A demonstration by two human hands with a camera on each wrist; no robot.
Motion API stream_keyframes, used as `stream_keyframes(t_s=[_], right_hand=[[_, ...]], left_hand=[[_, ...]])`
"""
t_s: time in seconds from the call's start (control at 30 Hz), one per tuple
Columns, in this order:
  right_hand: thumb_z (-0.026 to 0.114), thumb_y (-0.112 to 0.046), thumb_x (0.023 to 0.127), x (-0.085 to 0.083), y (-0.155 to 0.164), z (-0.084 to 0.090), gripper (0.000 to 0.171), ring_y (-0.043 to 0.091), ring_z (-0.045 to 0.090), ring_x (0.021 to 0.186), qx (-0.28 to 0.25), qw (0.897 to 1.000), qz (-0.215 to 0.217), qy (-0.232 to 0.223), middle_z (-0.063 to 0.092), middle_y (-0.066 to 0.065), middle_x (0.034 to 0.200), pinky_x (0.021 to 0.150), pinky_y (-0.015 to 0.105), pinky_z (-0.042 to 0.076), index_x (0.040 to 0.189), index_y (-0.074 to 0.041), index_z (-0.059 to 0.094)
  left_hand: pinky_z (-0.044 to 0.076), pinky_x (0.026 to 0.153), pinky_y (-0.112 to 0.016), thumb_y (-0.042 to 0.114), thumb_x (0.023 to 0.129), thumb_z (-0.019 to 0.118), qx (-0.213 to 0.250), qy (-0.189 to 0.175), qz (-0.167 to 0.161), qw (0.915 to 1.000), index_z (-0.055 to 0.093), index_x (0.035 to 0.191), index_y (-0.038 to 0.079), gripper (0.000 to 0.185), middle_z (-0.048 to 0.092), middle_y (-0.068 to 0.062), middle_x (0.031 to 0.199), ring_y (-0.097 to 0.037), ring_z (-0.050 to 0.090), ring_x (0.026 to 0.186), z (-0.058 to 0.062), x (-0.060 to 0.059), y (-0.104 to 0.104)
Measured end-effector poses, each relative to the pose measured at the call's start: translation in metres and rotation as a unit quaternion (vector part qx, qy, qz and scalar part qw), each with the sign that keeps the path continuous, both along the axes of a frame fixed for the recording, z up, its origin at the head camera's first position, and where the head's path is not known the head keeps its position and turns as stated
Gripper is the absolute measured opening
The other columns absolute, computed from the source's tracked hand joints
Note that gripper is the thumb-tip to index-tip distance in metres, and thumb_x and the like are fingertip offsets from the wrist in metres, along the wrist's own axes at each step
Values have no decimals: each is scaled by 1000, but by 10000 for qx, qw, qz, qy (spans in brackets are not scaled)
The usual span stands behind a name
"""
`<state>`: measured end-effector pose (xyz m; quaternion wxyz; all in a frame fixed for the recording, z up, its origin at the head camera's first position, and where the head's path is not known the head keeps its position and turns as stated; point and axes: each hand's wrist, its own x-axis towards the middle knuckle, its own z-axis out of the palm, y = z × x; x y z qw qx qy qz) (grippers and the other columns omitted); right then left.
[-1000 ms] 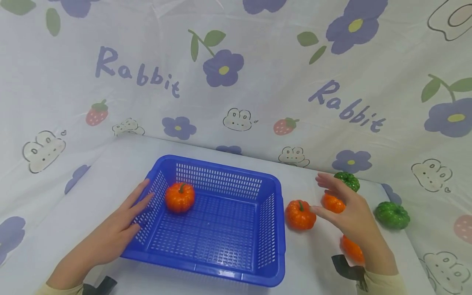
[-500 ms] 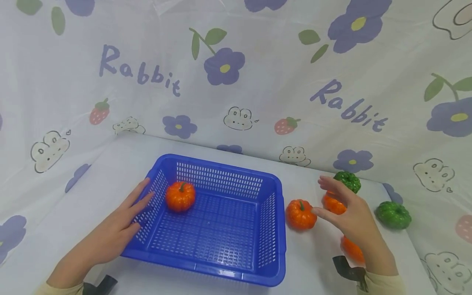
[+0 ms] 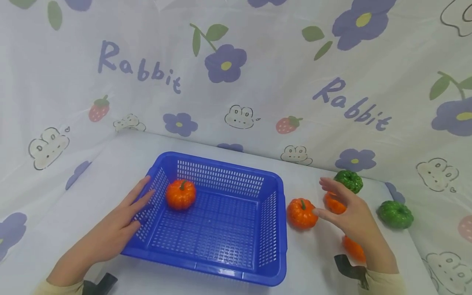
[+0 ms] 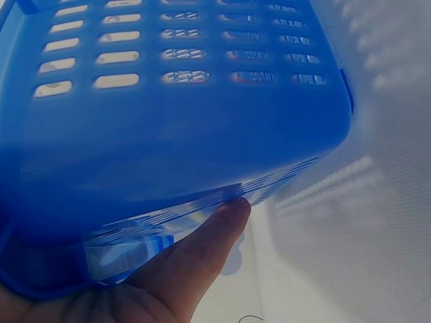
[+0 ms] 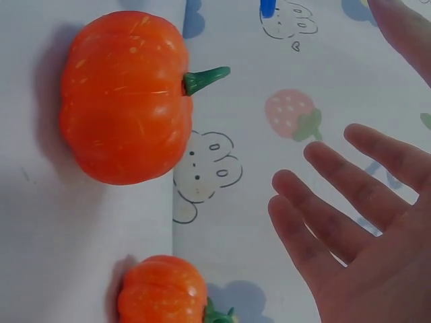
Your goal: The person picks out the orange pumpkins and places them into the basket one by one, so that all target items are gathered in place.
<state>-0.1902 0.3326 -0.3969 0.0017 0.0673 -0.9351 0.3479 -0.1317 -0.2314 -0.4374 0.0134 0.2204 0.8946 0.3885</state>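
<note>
In the head view, the left hand [image 3: 110, 233] lies flat with straight fingers against the left outer wall of a blue perforated basket [image 3: 221, 270], which looks like a way to keep the basket steady on the white-covered table [image 3: 110, 164]. One orange toy pumpkin [image 3: 180, 194] sits inside the basket near its far left corner. The right hand [image 3: 354, 221] hovers spread wide and holding nothing, its thumb just beside a second orange pumpkin [image 3: 301, 213] that stands on the table right of the basket; two more orange ones [image 3: 333, 203] are partly hidden behind that hand, and two green pumpkins [image 3: 395, 214] sit further right near the table edge. The backdrop cloth reads "Rabbit" [image 3: 139, 73] twice, among flowers, strawberries and bunny faces. The left wrist view shows the basket wall [image 4: 175, 121] filling the frame with a fingertip [image 4: 225, 222] pressed to its lower edge. The right wrist view shows the open palm [image 5: 363, 222] with fingers apart, near a large orange pumpkin [image 5: 124, 97] and a smaller one [image 5: 161, 291], touching neither.
</note>
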Motion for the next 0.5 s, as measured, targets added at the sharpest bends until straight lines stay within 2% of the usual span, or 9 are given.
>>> stream_keyframes(t_s=[0.27, 0.5], right_hand=[[91, -43, 89, -4, 1, -8, 92, 46, 53, 143, -78, 9998, 158, 28, 54, 17, 158, 115, 68, 42, 166, -21, 45], [91, -40, 89, -7, 1, -16, 92, 46, 52, 143, -141, 9996, 236, -86, 54, 20, 157, 116, 66, 42, 166, -18, 45]], left_hand=[[9, 116, -7, -6, 101, 52, 13, 64, 10, 10000, 35, 168, 0, 69, 1, -5, 183, -43, 13, 164, 0, 0, -1], [8, 115, -7, -6, 101, 51, -26, 11, 22, 10000, 35, 168, 0, 69, 0, -4, 183, -42, 12, 164, 0, -1, 1]])
